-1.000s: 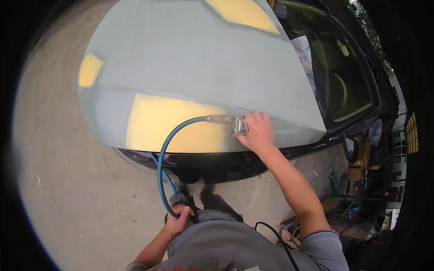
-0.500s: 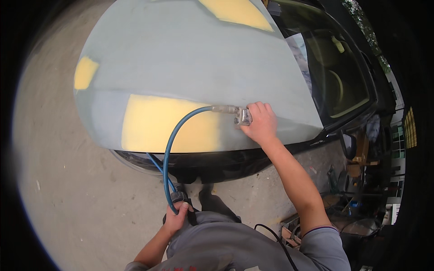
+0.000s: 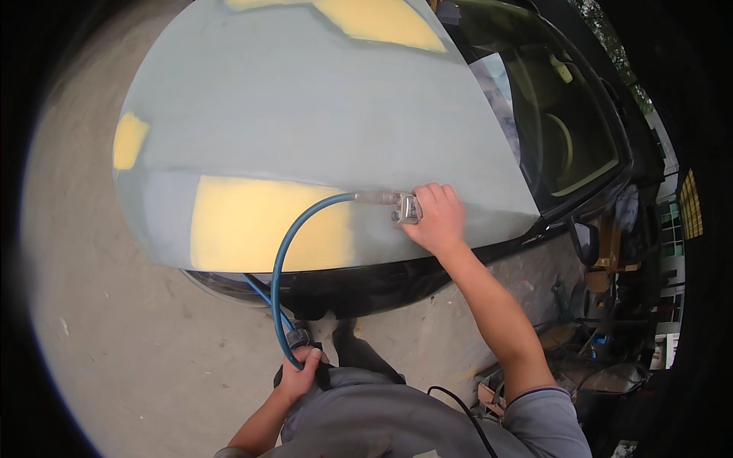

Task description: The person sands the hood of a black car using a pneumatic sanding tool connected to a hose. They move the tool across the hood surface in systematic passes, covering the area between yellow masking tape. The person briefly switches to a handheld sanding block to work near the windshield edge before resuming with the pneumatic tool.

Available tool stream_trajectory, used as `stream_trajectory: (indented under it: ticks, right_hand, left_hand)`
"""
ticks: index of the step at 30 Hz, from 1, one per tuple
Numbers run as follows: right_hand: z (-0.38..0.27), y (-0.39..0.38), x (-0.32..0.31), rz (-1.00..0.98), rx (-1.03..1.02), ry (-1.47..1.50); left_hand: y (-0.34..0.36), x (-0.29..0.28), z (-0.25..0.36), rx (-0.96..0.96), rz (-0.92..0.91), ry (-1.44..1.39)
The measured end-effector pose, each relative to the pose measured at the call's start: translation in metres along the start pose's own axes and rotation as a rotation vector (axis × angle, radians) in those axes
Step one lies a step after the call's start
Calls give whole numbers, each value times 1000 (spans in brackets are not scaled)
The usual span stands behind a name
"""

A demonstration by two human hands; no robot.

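My right hand [image 3: 438, 217] is wrapped around an air sander [image 3: 407, 208], a silvery metal tool resting against the car hood [image 3: 305, 107]. The hand hides most of the tool and its contact with the panel. From its fitting a blue air hose [image 3: 284, 243] arcs left and down to my left hand [image 3: 302, 371], whose fingers close around it at my waist. Beside that hand is a dark round piece [image 3: 298, 337]. The hood is dull grey, with a large pale yellow patch [image 3: 267, 225] just left of the sander.
Smaller yellow patches show at the hood's left edge [image 3: 130, 142] and far side [image 3: 382, 23]. The windshield [image 3: 565, 114] and side mirror [image 3: 585, 243] lie to the right. Boxes [image 3: 608, 244] and clutter stand at the lower right. A black cable [image 3: 466, 408] crosses my shirt.
The view has shifted, so the hood sits lower and further left. Against the yellow patch, the sander in my right hand has slid slightly right. My left hand still grips the hose.
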State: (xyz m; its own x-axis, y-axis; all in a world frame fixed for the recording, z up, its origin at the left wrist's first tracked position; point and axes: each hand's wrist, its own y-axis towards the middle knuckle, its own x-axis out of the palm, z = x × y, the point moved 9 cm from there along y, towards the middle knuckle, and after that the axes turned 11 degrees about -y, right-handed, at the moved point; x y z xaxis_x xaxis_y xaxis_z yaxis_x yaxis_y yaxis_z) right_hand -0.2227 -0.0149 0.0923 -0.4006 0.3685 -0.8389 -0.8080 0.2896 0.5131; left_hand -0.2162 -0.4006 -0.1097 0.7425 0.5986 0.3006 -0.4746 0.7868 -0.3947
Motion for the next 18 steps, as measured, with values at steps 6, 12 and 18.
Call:
stream_trajectory:
  ticks: [6, 12, 18]
  right_hand:
    - [1, -42, -11, -32, -11, 28]
    - [32, -7, 6, -74, 46, 2]
    - [10, -70, -17, 25, -17, 41]
  left_hand:
    - [-9, 6, 3, 211, -80, 265]
    - [8, 14, -3, 34, 59, 65]
    - [-7, 30, -6, 321, 9, 318]
